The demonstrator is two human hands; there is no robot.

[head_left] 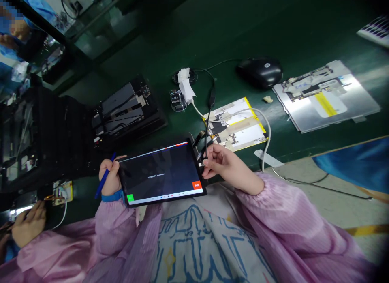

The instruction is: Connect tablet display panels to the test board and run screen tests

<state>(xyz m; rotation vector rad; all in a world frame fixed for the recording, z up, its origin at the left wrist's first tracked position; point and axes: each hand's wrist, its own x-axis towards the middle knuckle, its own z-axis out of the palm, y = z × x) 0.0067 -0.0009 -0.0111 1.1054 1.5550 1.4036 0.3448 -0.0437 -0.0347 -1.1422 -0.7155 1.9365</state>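
1. Two bare hands hold a tablet (164,173) above the lap, at the near edge of a dark green workbench (197,27), its dark screen showing a green box and a red box in the lower corners.
2. The left hand (110,173) grips the tablet's left edge, a blue pen (105,180) caught between its fingers.
3. The right hand (218,160), fingers curled in a pinch, holds the end of a black cable (207,133) at the tablet's right edge; whether it is fully seated cannot be told.
4. Just beyond lies a yellow-edged battery assembly (243,131), crossed by a white cable (268,131), with a digit counter (176,99) near it.
5. A black HP mouse (261,72) sits farther back, left of a silver metal panel (331,112).
6. Opened black device housings (127,108) lie at left, beyond a co-worker's hand (30,223).
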